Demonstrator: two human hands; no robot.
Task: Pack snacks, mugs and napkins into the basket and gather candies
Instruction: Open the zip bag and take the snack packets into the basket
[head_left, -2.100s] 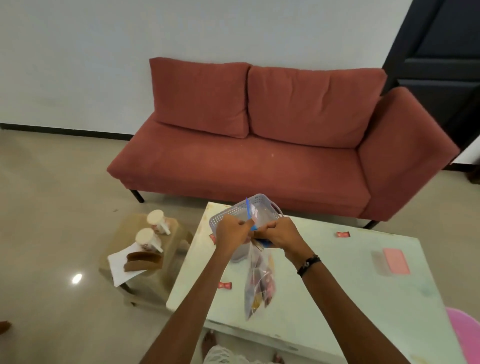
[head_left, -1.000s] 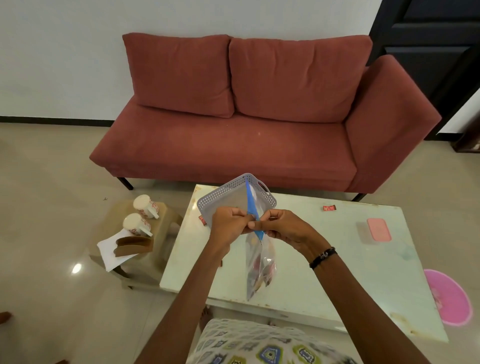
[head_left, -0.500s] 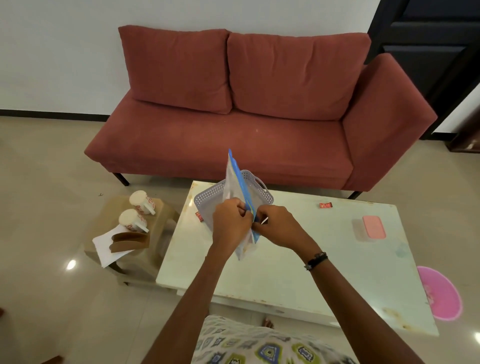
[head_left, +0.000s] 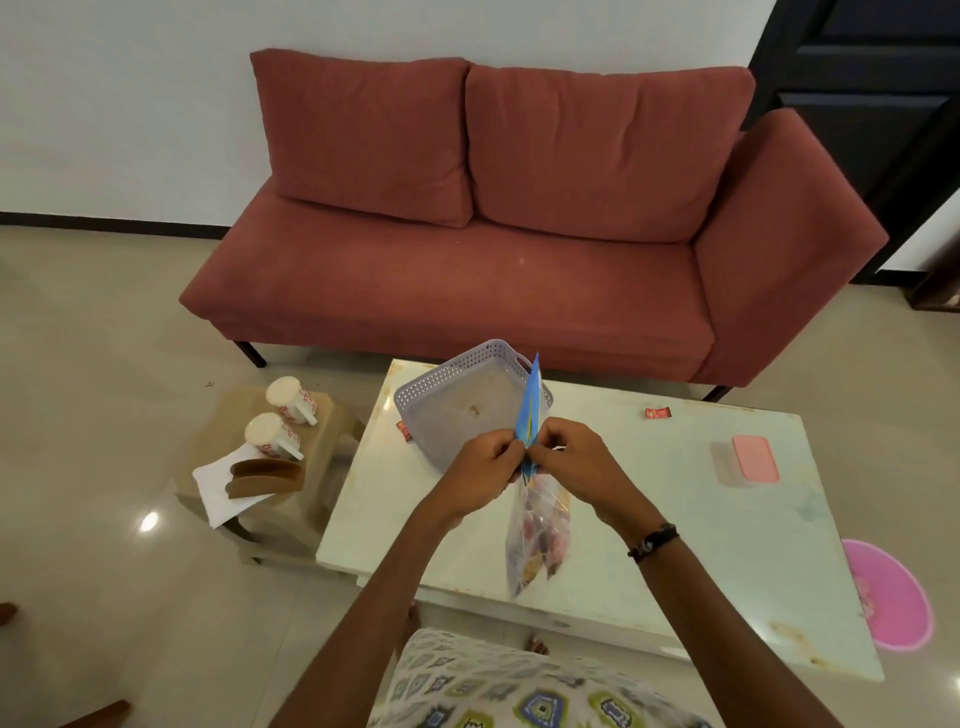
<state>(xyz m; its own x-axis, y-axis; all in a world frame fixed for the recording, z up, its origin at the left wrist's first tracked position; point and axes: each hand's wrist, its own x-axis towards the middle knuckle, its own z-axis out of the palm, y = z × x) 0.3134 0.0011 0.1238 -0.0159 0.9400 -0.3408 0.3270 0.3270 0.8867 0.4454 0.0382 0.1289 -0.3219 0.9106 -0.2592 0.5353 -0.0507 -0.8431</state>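
Observation:
A clear zip bag of snacks (head_left: 537, 535) with a blue seal strip hangs over the pale table (head_left: 675, 525). My left hand (head_left: 485, 465) and my right hand (head_left: 569, 454) both pinch its blue top edge, one on each side. Just behind them sits the grey perforated basket (head_left: 457, 387) with a small crumb inside. Red wrapped candies lie on the table: one by the basket's left corner (head_left: 404, 430), one further right (head_left: 658, 413). Two white mugs (head_left: 280, 421) and a brown napkin holder (head_left: 265, 477) on white napkins sit on a low stool (head_left: 332, 415) at left.
A pink lidded box (head_left: 754, 457) rests on the table's right side. A red sofa (head_left: 467, 291) stands behind the table. A pink round object (head_left: 888, 592) lies on the floor at right. A dark door (head_left: 872, 104) is at the far right.
The bag was swung up with its top above the basket half a second ago; now it hangs down again, body below my hands. Both hands stay pinched on the blue top.

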